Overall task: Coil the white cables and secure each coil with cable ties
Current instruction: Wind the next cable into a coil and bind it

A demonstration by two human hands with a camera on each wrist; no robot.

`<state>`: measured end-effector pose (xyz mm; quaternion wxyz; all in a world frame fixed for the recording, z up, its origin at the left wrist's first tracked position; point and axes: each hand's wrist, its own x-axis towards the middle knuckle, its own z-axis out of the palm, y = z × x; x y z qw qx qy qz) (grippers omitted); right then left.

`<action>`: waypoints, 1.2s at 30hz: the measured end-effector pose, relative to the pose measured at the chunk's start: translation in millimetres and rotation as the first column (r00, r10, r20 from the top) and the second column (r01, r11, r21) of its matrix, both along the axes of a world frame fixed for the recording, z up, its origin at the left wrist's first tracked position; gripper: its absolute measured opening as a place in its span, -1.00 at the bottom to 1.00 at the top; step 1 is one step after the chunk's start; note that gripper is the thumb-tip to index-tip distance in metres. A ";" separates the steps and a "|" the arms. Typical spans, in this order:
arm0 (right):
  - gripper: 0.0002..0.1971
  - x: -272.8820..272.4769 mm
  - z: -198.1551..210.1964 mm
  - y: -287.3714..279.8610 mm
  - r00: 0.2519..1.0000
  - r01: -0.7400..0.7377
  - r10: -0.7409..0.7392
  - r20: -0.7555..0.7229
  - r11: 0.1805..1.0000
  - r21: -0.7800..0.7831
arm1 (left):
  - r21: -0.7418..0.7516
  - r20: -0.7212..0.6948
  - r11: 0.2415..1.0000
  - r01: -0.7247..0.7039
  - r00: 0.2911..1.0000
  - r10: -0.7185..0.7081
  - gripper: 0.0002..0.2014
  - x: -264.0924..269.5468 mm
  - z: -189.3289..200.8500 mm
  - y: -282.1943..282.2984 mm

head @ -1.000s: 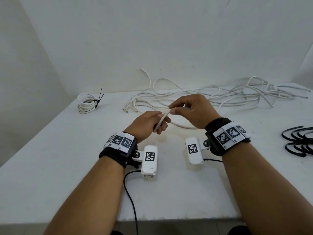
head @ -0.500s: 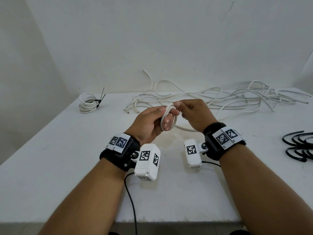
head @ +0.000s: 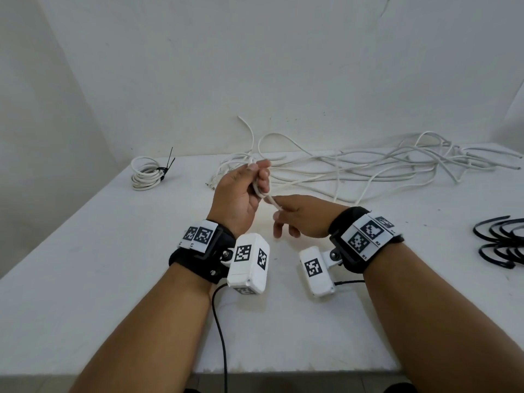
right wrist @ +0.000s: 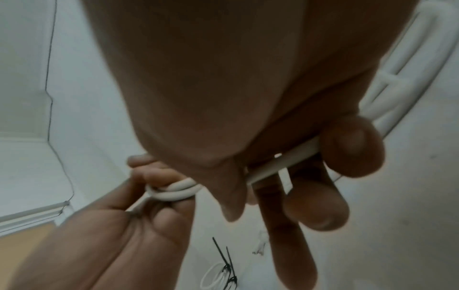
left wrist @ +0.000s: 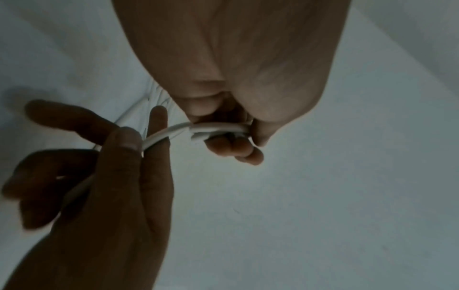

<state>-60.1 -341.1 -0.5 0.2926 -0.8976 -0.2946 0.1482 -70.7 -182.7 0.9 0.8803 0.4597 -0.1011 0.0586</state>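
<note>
My left hand [head: 243, 194] grips two small loops of white cable [head: 259, 191]; my right hand [head: 300, 219] pinches its run above bare desk [head: 85, 265] centre, cable tangle [head: 368, 168] behind

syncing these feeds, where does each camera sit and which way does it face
Head: worn on the head, looking forward and down at the white table; both forearms, left hand and right hand show.
Left wrist: along the left palm toward its fingers, wrapped in the white cable; the right hand enters lower left.
Right wrist: along the right palm; the left hand enters lower left.
Shared: all show the cable running between both hands.
</note>
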 end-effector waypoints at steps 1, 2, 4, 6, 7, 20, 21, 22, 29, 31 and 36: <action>-0.78 -1.2 0.9 3.4 1.000 -0.004 0.004 -0.001 0.999 -0.035 | 0.027 -0.016 0.999 -0.025 1.000 0.025 -0.77 0.2 -0.9 1.1; -0.71 -1.6 2.3 5.5 1.000 -0.001 0.002 0.002 0.997 -0.077 | 0.060 -0.027 0.997 -0.042 0.999 0.044 -0.75 -0.3 -2.0 1.3; -0.66 -2.4 4.7 7.1 1.000 0.004 -0.001 0.023 0.989 -0.146 | 0.130 -0.044 0.989 -0.068 0.996 0.074 -0.73 -1.6 -3.3 0.9; -0.67 -4.6 6.2 5.0 0.999 -0.013 0.020 0.039 0.984 -0.179 | 0.211 -0.060 0.972 -0.101 0.991 0.117 -0.74 -1.3 -5.2 -0.4; -0.68 -6.4 6.7 3.6 0.998 -0.025 0.034 0.044 0.983 -0.182 | 0.294 -0.040 0.945 -0.142 0.986 0.160 -0.75 -0.2 -6.9 0.1; -0.82 3.8 10.5 -21.0 0.917 0.155 -0.293 0.270 0.886 0.436 | 0.852 -0.041 0.520 0.065 0.998 -0.056 -0.61 -9.0 -9.0 1.4; -0.82 5.3 10.6 -23.7 0.908 0.161 -0.318 0.274 0.866 0.473 | 0.816 -0.060 0.571 0.089 0.996 -0.070 -0.57 -10.1 -8.5 -0.2; -0.84 6.8 10.6 -26.0 0.902 0.161 -0.334 0.272 0.847 0.506 | 0.776 -0.076 0.621 0.112 0.994 -0.085 -0.55 -11.7 -8.1 -2.3; -0.95 11.1 9.5 -30.3 0.911 0.165 -0.358 0.204 0.771 0.615 | 0.451 -0.075 0.880 0.151 0.989 -0.131 -0.57 -15.0 -2.8 -6.8; -0.80 12.5 6.3 -29.0 0.914 0.194 -0.359 0.192 0.799 0.569 | 0.367 -0.086 0.914 0.174 0.985 -0.152 -0.59 -15.4 -2.2 -7.1; -0.49 16.0 2.6 -23.2 0.919 0.206 -0.337 0.204 0.853 0.480 | 0.144 -0.042 0.944 0.297 0.955 -0.294 -0.66 -15.8 -1.4 -5.9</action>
